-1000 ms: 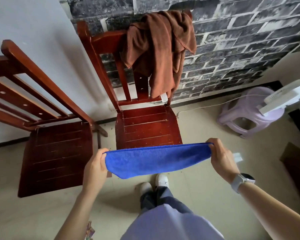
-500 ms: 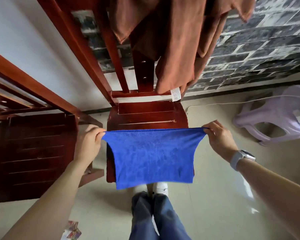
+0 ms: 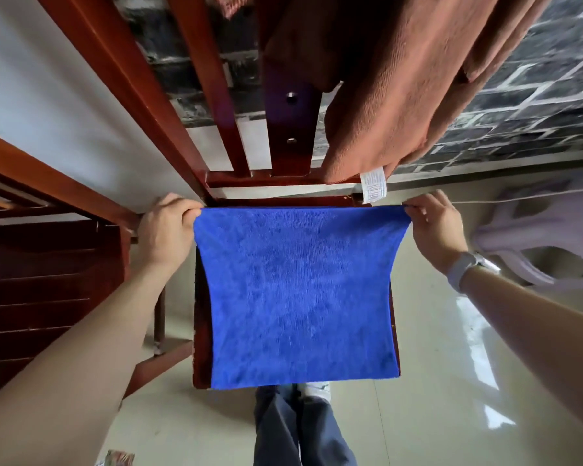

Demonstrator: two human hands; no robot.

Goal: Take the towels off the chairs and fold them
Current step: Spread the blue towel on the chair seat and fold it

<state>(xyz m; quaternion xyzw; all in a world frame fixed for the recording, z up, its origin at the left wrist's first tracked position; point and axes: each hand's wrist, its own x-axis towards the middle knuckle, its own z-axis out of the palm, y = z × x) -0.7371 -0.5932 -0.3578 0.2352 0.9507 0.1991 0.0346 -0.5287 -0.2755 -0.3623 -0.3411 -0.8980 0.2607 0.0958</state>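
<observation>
So my left hand (image 3: 164,227) and right hand (image 3: 435,230) each pinch a top corner of the blue towel (image 3: 300,294), stretched mid-frame over the chair seat (image 3: 201,331). It looks half-folded; the brown towel (image 3: 384,79), upper right, still hangs unfolded.

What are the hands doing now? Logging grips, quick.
Left hand: pinching the blue towel's corner.
Right hand: pinching its other top corner.
</observation>
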